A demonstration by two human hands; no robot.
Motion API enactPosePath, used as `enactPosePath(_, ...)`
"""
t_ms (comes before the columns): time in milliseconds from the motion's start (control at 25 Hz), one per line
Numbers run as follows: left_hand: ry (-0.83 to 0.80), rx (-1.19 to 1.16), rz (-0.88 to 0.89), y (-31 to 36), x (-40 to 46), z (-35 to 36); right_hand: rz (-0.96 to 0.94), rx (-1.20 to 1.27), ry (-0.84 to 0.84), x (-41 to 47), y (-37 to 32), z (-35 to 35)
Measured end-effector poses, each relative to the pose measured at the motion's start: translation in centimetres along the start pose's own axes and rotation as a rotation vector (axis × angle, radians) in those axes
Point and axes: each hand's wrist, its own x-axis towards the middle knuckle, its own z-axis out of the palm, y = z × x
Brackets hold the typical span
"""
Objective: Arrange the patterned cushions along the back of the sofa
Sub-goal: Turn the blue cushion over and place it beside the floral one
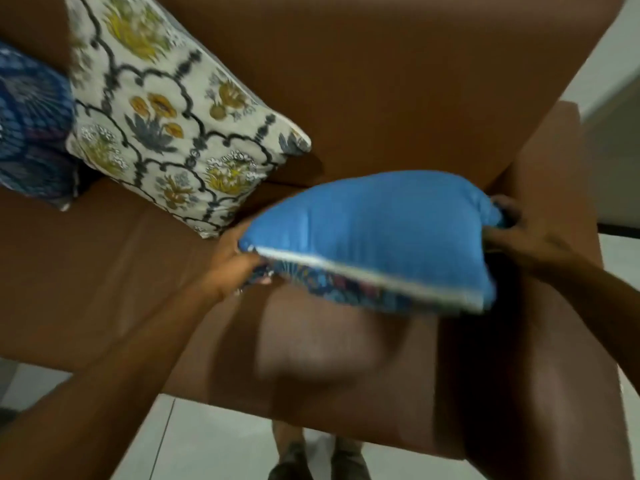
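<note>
a brown sofa (415,81) fills most of the view. both hands hold a blue cushion (374,233) in the air above the sofa's seat, near the sofa's right arm (540,306) and clear of the sofa's back. the cushion lies nearly flat with its plain blue face up. a pale piped seam runs along its near edge, and a dark flowered face shows just beneath that seam. the left hand (239,258) grasps the cushion's left corner, with the thumb side against the blue face and the fingers tucked under the patterned side. the right hand (519,233) clutches the opposite corner, fingers curled into the bunched fabric on the side nearest the sofa's arm. the cushion and both forearms are blurred, so finer detail of the fingers cannot be told. a cream floral cushion (166,112) with yellow flowers and dark scalloped lines leans tilted against the sofa's back, its lower corner resting on the sofa's seat. a dark blue patterned cushion (31,126) sits at the far left of the sofa, also against its back, touching the cream one. in front of the sofa are pale floor tiles (221,441) and the person's feet (318,462).
</note>
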Motion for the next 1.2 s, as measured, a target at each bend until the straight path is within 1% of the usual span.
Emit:
enactPosePath(40,-0.024,-0.024,-0.025,2.9,1.5,-0.8,-0.020,0.123,0.103,0.8,-1.7,-0.9)
enactPosePath(120,-0.076,-0.092,-0.113,7.6,4.4,-1.6,-0.046,0.191,0.313,2.4,-4.8,-2.9)
enactPosePath(160,-0.104,-0.114,-0.180,9.0,5.7,-1.7,-0.050,0.198,0.367,2.8,-5.4,-3.7)
enactPosePath(200,-0.126,-0.123,-0.261,9.5,7.0,-1.5,-0.053,0.203,0.374,3.1,-5.4,-4.3)
enactPosePath(240,-0.146,-0.128,-0.348,9.4,7.9,-0.9,-0.035,0.183,0.326,3.0,-4.8,-4.5)
enactPosePath(280,-0.162,-0.134,-0.414,8.5,8.6,-0.1,-0.006,0.136,0.236,3.0,-3.7,-4.3)
enactPosePath(360,-0.144,-0.189,-0.477,5.6,9.3,1.6,-0.008,-0.002,0.017,2.5,-0.2,-3.2)
enactPosePath(400,-0.115,-0.253,-0.475,4.2,9.5,2.4,-0.033,-0.059,-0.011,2.1,1.5,-2.4)
enactPosePath(440,-0.078,-0.341,-0.449,3.2,9.7,3.0,-0.065,-0.081,0.029,1.8,2.9,-1.6)
enactPosePath(520,-0.008,-0.543,-0.353,2.5,10.1,3.8,-0.121,-0.126,0.207,1.6,3.8,-0.5)
enactPosePath(600,0.053,-0.722,-0.246,2.8,10.8,4.1,-0.168,-0.237,0.369,1.4,3.7,-0.5)
enactPosePath(680,0.085,-0.827,-0.192,3.4,11.7,4.5,-0.173,-0.334,0.448,1.5,2.9,-1.1)
enactPosePath(800,0.122,-0.828,-0.214,3.9,12.8,5.5,-0.144,-0.395,0.453,2.0,1.6,-1.4)
enactPosePath(920,0.166,-0.845,-0.261,3.5,13.4,6.0,-0.057,-0.360,0.424,2.2,0.3,-0.5)
enactPosePath(960,0.173,-0.852,-0.270,3.4,13.5,5.9,-0.035,-0.370,0.436,1.9,0.1,-0.2)
enactPosePath(1040,0.172,-0.851,-0.290,3.0,13.1,5.4,0.000,-0.512,0.518,1.1,-0.5,0.3)
enactPosePath(1080,0.169,-0.835,-0.310,2.4,12.5,4.8,-0.015,-0.597,0.577,0.5,-1.1,1.0)
enactPosePath(1120,0.167,-0.810,-0.344,1.5,11.6,3.9,-0.063,-0.632,0.626,-0.2,-1.9,2.3)
enactPosePath(1160,0.172,-0.782,-0.389,0.6,10.6,2.8,-0.130,-0.615,0.636,-0.9,-3.0,4.2)
enactPosePath(1200,0.191,-0.743,-0.435,-0.6,9.3,1.2,-0.213,-0.574,0.603,-1.4,-4.4,6.9)
